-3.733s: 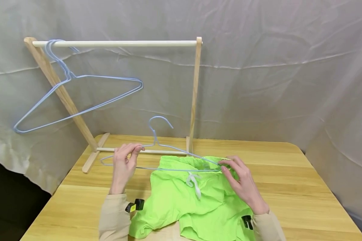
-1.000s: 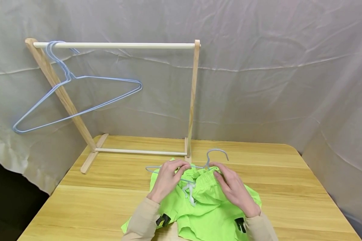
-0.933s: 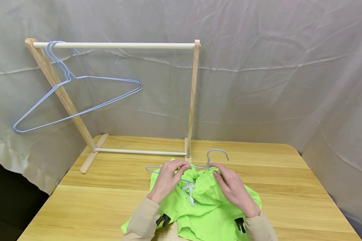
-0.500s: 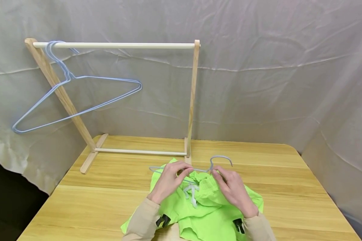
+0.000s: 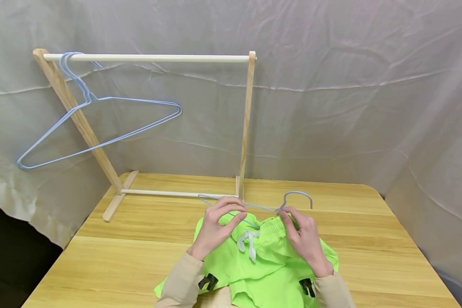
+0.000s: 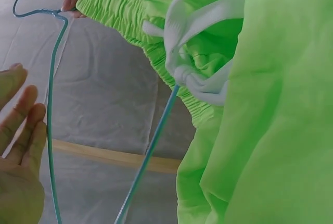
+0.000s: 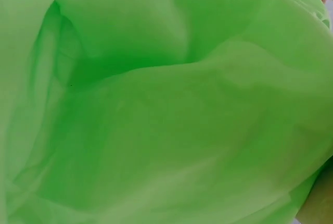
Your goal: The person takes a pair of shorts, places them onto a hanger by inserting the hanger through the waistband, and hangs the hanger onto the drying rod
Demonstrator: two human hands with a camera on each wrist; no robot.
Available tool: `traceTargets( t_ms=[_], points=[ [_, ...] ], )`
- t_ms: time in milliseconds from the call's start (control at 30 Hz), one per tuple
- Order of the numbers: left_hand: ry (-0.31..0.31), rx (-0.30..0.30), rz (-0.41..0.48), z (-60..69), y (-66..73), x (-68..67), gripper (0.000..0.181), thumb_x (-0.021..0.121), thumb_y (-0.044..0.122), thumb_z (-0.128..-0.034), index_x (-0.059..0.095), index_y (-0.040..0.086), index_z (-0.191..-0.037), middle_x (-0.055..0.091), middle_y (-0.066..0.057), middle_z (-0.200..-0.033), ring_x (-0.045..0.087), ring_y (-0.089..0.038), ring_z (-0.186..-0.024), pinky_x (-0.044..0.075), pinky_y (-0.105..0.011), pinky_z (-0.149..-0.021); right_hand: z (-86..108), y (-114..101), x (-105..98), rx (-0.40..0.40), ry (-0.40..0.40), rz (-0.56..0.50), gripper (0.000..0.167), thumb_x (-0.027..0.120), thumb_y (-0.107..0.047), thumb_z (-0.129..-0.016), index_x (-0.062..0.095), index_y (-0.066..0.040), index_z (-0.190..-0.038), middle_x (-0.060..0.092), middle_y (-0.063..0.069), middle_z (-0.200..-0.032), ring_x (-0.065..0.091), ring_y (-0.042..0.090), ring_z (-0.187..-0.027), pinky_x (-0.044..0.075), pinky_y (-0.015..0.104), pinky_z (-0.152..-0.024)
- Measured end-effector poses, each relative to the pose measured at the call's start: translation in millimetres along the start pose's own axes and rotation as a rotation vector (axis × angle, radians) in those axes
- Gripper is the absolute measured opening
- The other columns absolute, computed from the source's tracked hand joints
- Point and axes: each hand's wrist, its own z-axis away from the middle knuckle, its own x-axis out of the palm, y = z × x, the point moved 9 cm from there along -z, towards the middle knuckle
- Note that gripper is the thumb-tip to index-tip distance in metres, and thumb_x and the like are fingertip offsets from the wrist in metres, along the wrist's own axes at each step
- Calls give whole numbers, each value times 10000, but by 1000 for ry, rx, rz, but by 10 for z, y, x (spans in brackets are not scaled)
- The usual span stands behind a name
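Head view: green shorts [image 5: 269,261] lie between 5 and 6 o'clock on the wooden table [image 5: 369,239]; a blue hanger [image 5: 259,207] sits partly inside the waistband, hook toward 4 o'clock. The right hand [image 5: 304,235] pinches the waistband beside the hanger's neck. The left hand [image 5: 217,224] has its fingers against the wire. Rack [image 5: 247,124], with other hangers [image 5: 138,99] on its bar, at 10 o'clock. Left wrist view: between 8 and 9 o'clock, left fingers loosely extended, touching wire, not wrapped round it; white drawstring [image 6: 195,36] toward 1 o'clock. Right wrist view: cloth dominates; right-hand grip cannot be told here.
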Motion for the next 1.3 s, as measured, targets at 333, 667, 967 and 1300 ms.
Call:
traceTargets(
  t_ms=[333,667,967,1300],
  points=[
    [-296,-259,8,117,-174,254,173,639,153,-988,754,43,-1053,785,-83,-1029,746,-191,-966,581,-300,-908,-20,46,-80,49,54,13,146,596,141,-877,681,23,-876,481,-6,-497,226,-120,-484,314,128,-433],
    [-681,-445,-151,393,-373,535,339,565,273,-1028,651,91,-1301,676,-68,-1344,628,-239,-1275,464,-418,-1122,-21,-17,-141,-11,166,64,179,599,228,-776,668,66,-811,475,26,-495,232,-91,-485,273,134,-431],
    [-690,-445,-174,427,-417,505,271,512,182,-1052,685,97,-1242,723,-45,-1249,669,-188,-1168,516,-355,-1050,-19,-21,-153,-5,182,75,170,598,215,-784,673,64,-805,420,-6,-471,257,-76,-471,299,144,-436],
    [-751,-488,-153,449,-391,531,299,480,243,-1069,670,120,-1265,715,-25,-1254,665,-143,-1145,528,-306,-1017,-12,-10,-190,1,217,81,147,588,180,-822,672,63,-794,518,57,-500,326,-40,-455,381,162,-465]
  ],
)
